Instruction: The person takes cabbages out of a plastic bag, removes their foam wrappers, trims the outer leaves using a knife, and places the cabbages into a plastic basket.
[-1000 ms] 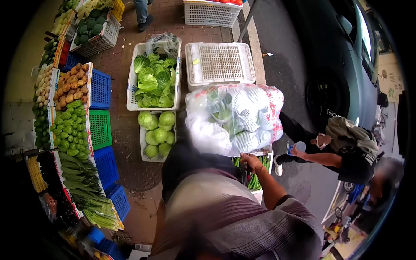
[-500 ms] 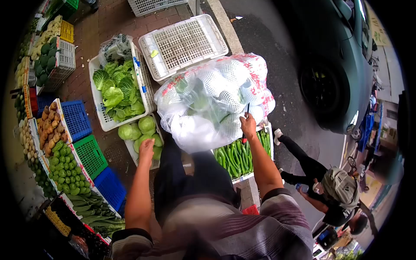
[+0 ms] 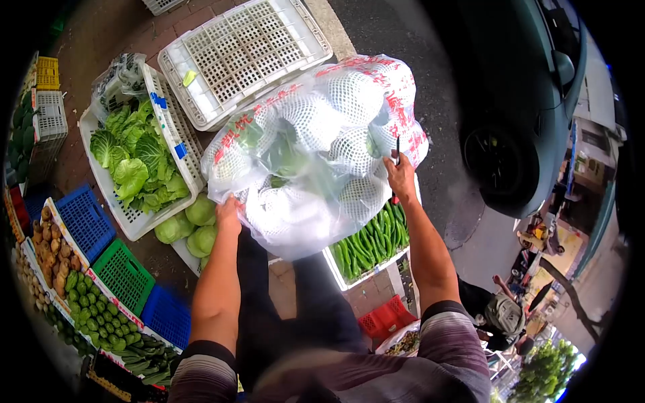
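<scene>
The big clear plastic bag [image 3: 316, 144] of net-wrapped produce lies before the person's legs, its long axis slanting from near left to far right, between the white crate [image 3: 285, 15] and the green peppers [image 3: 366, 247]. The left hand [image 3: 230, 211] has its fingers closed on the bag's near left edge, presumably steadying the loose film. The right hand [image 3: 401, 177] is wrapped around a knife [image 3: 398, 149], blade pointing away from the body, likely for control, beside the bag's right side.
</scene>
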The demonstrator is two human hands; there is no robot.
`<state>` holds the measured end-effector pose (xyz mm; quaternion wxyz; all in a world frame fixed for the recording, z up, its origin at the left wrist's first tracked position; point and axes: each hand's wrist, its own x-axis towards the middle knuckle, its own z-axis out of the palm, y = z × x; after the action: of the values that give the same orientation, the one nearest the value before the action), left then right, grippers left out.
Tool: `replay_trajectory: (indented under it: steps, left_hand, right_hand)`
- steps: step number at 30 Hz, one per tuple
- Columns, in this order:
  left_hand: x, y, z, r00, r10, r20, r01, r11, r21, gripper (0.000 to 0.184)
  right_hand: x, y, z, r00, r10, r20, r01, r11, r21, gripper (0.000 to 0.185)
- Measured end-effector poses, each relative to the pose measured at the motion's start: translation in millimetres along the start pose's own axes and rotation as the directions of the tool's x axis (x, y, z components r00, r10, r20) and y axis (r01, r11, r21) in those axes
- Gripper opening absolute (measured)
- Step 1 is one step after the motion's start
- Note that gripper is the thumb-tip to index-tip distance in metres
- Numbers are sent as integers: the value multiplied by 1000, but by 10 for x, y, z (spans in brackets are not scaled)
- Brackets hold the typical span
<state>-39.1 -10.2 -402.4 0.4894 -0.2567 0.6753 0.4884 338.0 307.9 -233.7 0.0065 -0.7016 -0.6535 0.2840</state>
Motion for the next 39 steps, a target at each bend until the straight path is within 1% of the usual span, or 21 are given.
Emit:
replay_trajectory:
  steps: [2,4,6,7,8,10,11,12,13,14,16,18,22,24,26,28,32,34,36,37,39]
  left_hand:
    - [-134,118,-30,995,-95,6,92,953,-290,17]
    - [-271,251,-121,994,-105,-13,101,979,-178,17]
    - [-237,131,-370,999,49,-16,-48,998,33,18]
    - [-362,178,-449,994,57,98,-62,997,45,20]
    - [-461,170,-468,995,77,66,-84,989,122,21]
    - [-642,103,-456,992,124,-12,-116,955,274,21]
    - [-746,52,-498,976,209,55,-214,897,387,22]
    - [-985,96,-401,971,224,88,-241,915,325,23]
    - [-1107,35,-417,947,285,150,-320,880,351,23]
    - [-1096,-161,-527,839,486,245,-529,618,582,21]
    - [-1557,-95,-338,889,383,253,-455,664,594,22]
    - [-2006,173,-125,840,424,340,-542,609,579,22]
    - [-1886,307,-226,855,416,310,-519,683,514,20]
    - [-1614,164,-337,883,380,275,-468,753,462,18]
    - [-1332,99,-472,956,237,171,-288,866,408,19]
    - [-1234,38,-638,910,308,277,-402,816,415,23]
    - [-1388,191,-816,913,248,325,-376,819,434,23]
    - [-1515,180,-919,905,224,362,-364,848,385,24]
    - [-1775,283,-893,942,90,323,-199,925,323,25]
    - [-1841,244,-911,926,150,347,-283,884,372,25]
    - [-2026,189,-960,939,131,318,-270,853,446,25]
  right_hand:
    - [267,201,-110,992,-15,-123,29,993,111,45]
    - [687,371,-278,999,19,-51,-14,996,87,61]
    - [907,89,-507,992,117,42,-124,958,257,66]
    - [1121,136,-454,994,110,7,-108,956,272,63]
    - [1310,217,-420,994,103,-23,-93,954,286,61]
    - [1608,251,-382,989,64,132,-110,918,380,53]
    - [1771,327,-341,981,32,190,-100,928,360,51]
    - [1809,244,-391,966,67,248,-154,924,349,54]
    - [1766,113,-408,968,82,237,-174,901,397,55]
    - [1777,89,-418,966,87,243,-175,911,373,57]
    - [1923,175,-384,960,79,270,-143,963,228,52]
    - [2044,256,-393,945,118,304,-169,975,147,50]
    - [2000,215,-421,929,159,333,-241,945,222,48]
    - [1984,156,-418,943,90,321,-181,947,264,47]
    - [1918,127,-345,965,24,263,-100,954,281,43]
    - [1946,242,-340,978,-19,208,-32,970,243,40]
    - [1753,200,-262,997,-10,79,-21,921,390,25]
    - [1752,282,-298,999,-50,14,43,947,318,19]
    - [1642,239,-279,999,5,-41,8,954,300,18]
    - [1620,226,-283,999,1,-50,14,959,285,18]
    - [1504,9,-270,997,-23,-71,38,974,224,19]
